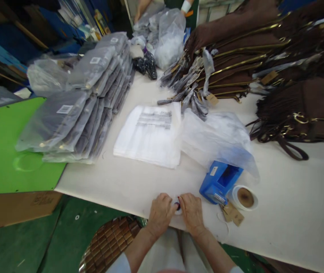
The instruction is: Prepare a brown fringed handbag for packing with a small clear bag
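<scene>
Near the table's front edge, my left hand and my right hand meet with their fingers closed around a small round thing with a pale rim and dark centre. Fingers cover much of it, so its exact kind does not show. To the right of my right hand stands a blue tape dispenser with an open slot. Beside the dispenser is a white roll with a brown core. Brown cardboard tags on a thin string lie just in front of it.
A stack of printed white bags and a loose translucent plastic bag lie ahead. Packed grey goods with barcode labels are piled left. Brown handbags crowd the right. Across the table a co-worker's wristband shows.
</scene>
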`<state>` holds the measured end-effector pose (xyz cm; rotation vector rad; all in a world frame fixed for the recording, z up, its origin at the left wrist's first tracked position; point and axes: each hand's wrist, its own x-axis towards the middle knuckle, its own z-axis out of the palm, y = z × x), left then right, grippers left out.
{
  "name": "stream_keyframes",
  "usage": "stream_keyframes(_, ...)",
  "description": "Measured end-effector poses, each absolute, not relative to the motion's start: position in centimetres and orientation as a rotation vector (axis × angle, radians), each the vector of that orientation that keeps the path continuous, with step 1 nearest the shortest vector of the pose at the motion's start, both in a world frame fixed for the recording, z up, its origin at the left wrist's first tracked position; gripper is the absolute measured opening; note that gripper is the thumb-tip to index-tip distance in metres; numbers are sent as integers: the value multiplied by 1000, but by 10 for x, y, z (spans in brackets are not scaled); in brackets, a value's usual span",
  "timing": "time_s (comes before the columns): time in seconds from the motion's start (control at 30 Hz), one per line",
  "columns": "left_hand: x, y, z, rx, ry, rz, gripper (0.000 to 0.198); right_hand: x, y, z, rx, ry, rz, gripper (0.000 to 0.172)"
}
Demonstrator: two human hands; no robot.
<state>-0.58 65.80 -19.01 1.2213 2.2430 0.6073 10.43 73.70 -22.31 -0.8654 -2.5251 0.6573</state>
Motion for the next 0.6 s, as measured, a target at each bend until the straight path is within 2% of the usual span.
stream_keyframes(0.03,-2,656,-188,1180,2228,618,4,105,737,-222,-856,-2520,667,29)
stream_keyframes(0.13,8,653,-186,1062,2199,672,20,108,736,-220,-817,-2510,707,27)
stream_keyframes(0.33,19,653,-189,957,2171,809,35,116,730,-214,-878,-2382,871,25)
stream_keyframes(0.47,33,650,-185,965,2175,923,36,125,727,-199,-971,-2231,1031,28)
stream_keyframes(0.6,43,653,-172,1039,2084,1082,45,147,729,-178,-1032,-2111,1147,18)
